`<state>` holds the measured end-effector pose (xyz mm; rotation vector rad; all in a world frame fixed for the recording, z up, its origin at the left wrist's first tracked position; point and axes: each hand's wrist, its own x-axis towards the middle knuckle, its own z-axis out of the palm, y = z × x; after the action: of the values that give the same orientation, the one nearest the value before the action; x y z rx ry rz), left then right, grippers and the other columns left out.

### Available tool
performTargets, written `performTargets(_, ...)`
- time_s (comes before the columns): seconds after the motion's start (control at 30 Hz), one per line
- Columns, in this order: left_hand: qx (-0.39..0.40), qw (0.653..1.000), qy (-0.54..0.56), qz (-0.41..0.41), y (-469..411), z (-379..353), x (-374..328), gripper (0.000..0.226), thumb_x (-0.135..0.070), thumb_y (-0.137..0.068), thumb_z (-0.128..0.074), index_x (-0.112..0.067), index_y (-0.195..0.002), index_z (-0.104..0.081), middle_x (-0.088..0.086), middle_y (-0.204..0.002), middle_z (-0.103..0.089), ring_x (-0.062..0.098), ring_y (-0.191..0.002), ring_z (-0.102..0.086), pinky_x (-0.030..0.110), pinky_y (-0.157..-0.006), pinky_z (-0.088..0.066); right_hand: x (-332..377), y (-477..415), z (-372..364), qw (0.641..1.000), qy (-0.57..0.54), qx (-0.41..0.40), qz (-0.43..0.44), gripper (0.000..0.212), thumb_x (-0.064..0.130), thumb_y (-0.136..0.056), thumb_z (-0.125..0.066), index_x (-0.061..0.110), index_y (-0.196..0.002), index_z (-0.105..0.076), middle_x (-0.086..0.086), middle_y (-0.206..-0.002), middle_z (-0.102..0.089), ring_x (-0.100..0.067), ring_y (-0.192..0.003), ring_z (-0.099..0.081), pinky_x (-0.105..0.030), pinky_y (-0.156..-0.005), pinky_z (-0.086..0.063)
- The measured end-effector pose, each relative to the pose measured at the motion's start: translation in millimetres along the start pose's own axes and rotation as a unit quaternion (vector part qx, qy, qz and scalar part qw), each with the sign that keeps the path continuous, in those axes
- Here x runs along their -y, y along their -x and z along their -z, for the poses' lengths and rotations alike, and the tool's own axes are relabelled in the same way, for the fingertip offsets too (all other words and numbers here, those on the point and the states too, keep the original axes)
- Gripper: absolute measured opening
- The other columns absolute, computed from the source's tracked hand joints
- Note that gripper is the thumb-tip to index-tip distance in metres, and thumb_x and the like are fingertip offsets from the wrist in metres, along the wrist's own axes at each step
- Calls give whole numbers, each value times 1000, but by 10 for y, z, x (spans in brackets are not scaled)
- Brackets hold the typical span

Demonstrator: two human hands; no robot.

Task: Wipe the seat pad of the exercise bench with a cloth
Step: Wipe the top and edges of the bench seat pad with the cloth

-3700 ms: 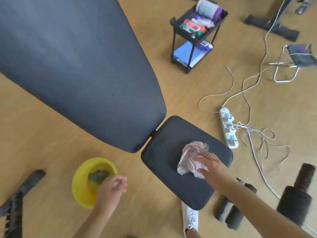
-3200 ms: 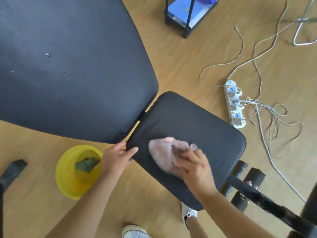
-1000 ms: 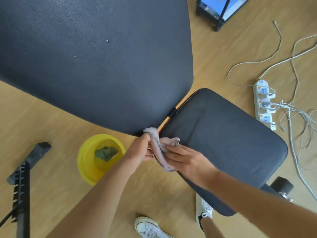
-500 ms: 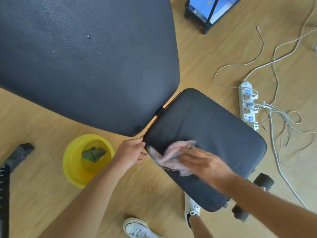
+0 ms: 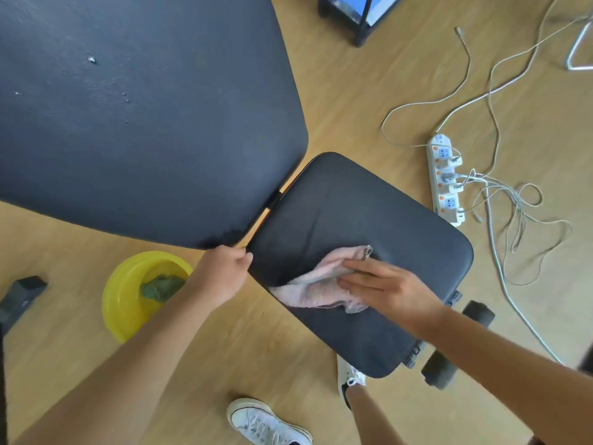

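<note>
The black seat pad [image 5: 369,213] of the exercise bench lies in the middle, below the large black back pad [image 5: 138,117]. A pink cloth [image 5: 316,285] is spread on the near left part of the seat pad. My right hand [image 5: 382,287] lies flat on the cloth, fingers stretched out and pointing left. My left hand [image 5: 221,273] rests at the seat pad's left corner, fingers curled against its edge next to the gap between the two pads.
A yellow bowl [image 5: 123,300] with a green cloth [image 5: 162,285] in it stands on the wooden floor at the left. A white power strip [image 5: 444,178] with tangled cables lies to the right. Foam rollers [image 5: 439,367] and my white shoes [image 5: 266,422] are below the seat.
My right hand has slid the cloth to the right, further onto the seat pad, spreading it flatter. My left hand has stayed at the pad's left corner.
</note>
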<state>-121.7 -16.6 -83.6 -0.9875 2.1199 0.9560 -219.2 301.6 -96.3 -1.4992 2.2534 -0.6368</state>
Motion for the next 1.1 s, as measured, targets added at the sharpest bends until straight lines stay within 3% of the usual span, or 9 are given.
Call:
performTargets(0.07, -34, 996, -80, -34, 26, -66, 12, 56, -47, -99, -55, -2, -66, -50, 18, -68, -70, 38, -66, -67, 44, -63, -54, -397, 68, 307, 966, -38, -143, -213, 21, -7, -87, -76, 2, -106, -79, -8, -122, -73, -26, -128, -58, -32, -107, -47)
performTargets(0.17, -78, 985, -140, -63, 4, -114, 20, 61, -46, -93, -65, -10, -56, -33, 8, -47, -45, 24, -47, -42, 38, -50, -32, -369, -146, 216, 821, -69, -326, -464, 11, 9, -83, -81, 6, -94, -81, -3, -116, -72, -27, -114, -60, -22, -94, -46)
performTargets(0.37, -7, 998, -54, 31, -125, 19, -50, 48, -44, -84, -77, 1, -72, -64, 17, -68, -78, 37, -65, -79, 52, -67, -64, 397, 624, -214, 984, -94, 10, -154, 22, -1, -89, -69, 9, -106, -78, -4, -122, -72, -22, -118, -64, -27, -100, -46)
performTargets(0.57, 6, 997, -5, 71, -187, 16, -117, 57, -31, -84, -84, -15, -56, -36, -1, -38, -62, 34, -67, -82, 54, -73, -66, -294, 808, 221, 889, 0, -276, -366, 7, 1, -87, -77, 3, -93, -80, 19, -115, -69, -22, -115, -57, -17, -105, -42)
performTargets(0.63, 12, 997, -2, 80, -174, 35, -149, 50, -31, -84, -84, -12, -60, -45, -2, -39, -64, 31, -65, -82, 49, -71, -67, 76, 820, -33, 901, -12, -217, -376, 13, 7, -92, -66, 10, -96, -79, 27, -123, -64, -24, -125, -55, -10, -112, -26)
performTargets(0.73, 13, 995, 5, 98, -164, 80, -205, 41, -32, -83, -86, -2, -75, -59, 9, -57, -77, 27, -62, -82, 46, -68, -68, 676, 1192, -469, 977, -1, -32, -212, 36, 20, -106, -43, 15, -113, -77, -10, -128, -70, -24, -140, -44, -29, -123, -21)
performTargets(0.83, 11, 994, 4, 104, -147, 51, -199, 42, -31, -82, -86, -9, -69, -53, 18, -69, -80, 28, -62, -82, 48, -66, -67, 587, 1126, -459, 937, -68, -135, -315, 27, 4, -100, -59, 18, -116, -76, -14, -137, -64, -16, -136, -50, -28, -112, -43)
performTargets(0.93, 15, 994, 10, 105, -125, 31, -215, 37, -30, -83, -86, -8, -74, -58, 19, -78, -81, 36, -72, -82, 53, -70, -66, -15, 235, 80, 885, -15, -235, -402, 30, 7, -83, -81, 13, -112, -76, 27, -123, -55, -24, -127, -53, -19, -108, -37)
performTargets(1.1, 20, 993, 57, 104, -103, 26, -199, 77, -25, -86, -84, 25, -131, -47, 20, -82, -76, 33, -75, -82, 31, -49, -53, -740, -1658, 683, 889, -162, -60, -425, 35, 42, -81, -76, 9, -74, -68, -2, -66, -53, -24, -67, -48, -30, -52, -36)
